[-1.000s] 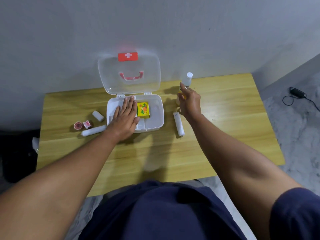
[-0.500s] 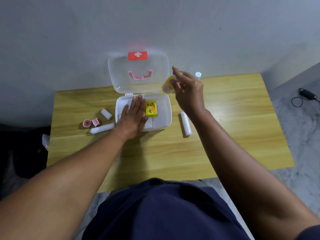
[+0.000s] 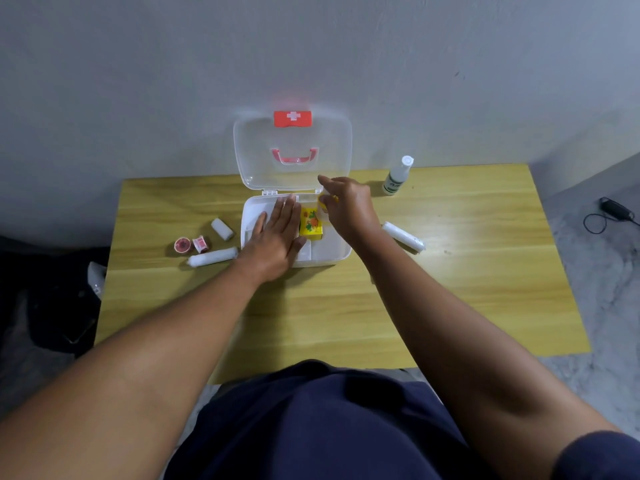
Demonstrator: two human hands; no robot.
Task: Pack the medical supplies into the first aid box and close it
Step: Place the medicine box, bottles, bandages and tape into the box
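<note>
Yellow wood table (image 3: 450, 289) against grey wall (image 3: 173, 81); mottled grey floor (image 3: 609, 271).

Dim, even light; soft glare on table (image 3: 460, 233); wide-angle edge distortion.

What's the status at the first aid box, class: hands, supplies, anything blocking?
Left hand flat on the box. Right hand lowering a small yellow item beside the yellow carton. Lid open; rolls and spray bottle still out.

A yellow wooden table (image 3: 450, 289) carries the open box (image 3: 332, 251). Left of the hands lie two rolls (image 3: 212, 257), two tapes (image 3: 182, 244); right, a roll (image 3: 403, 236), a bottle (image 3: 397, 176).
</note>
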